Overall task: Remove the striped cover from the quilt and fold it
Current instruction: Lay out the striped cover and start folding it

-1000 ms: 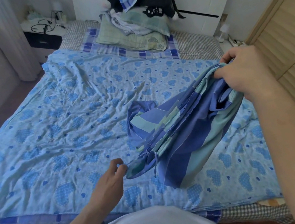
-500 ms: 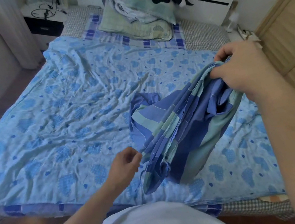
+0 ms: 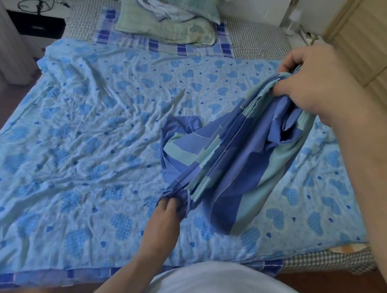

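Head view: striped cover (image 3: pixel 235 154) hung bunched over quilt (image 3: pixel 71 147), right of middle. Right hand (image 3: pixel 315 83) gripped far end, left hand (image 3: pixel 167 214) pinched near end. Best pull taut, match corners before folding.

A bed (image 3: pixel 259 39) is carrying a wrinkled heart-print quilt (image 3: pixel 83 145) spread across it. A striped cover (image 3: pixel 230 155) is lying bunched on the quilt's right part, and green pillows (image 3: pixel 174 28) are sitting piled at the head end.

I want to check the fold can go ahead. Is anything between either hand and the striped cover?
Nothing visible: the left hand pinches the striped cover at its near end, and the right hand grips its far end.
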The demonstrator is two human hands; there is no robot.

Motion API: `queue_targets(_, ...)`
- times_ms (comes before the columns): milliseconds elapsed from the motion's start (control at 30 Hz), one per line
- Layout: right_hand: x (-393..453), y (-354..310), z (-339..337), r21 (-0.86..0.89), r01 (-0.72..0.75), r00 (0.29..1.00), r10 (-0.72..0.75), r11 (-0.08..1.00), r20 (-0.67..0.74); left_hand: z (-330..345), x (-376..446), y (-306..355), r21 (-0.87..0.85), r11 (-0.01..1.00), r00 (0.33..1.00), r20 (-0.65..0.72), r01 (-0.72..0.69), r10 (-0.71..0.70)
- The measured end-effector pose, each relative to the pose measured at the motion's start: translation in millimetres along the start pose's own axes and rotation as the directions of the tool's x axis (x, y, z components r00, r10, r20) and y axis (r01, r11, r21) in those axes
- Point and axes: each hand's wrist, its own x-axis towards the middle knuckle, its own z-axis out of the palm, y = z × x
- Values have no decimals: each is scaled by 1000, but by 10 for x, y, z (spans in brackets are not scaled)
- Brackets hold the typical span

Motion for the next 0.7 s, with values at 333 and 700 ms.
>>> queue_targets(333,55,55,19,-6,5,1000,-5,1000,-16,-76,87,50,397,917,994,78,38,-75)
queue_targets(700,180,355,1,-14,-57,997,57,998,-52,-318,-267,-199,612,728,936,58,-307,346)
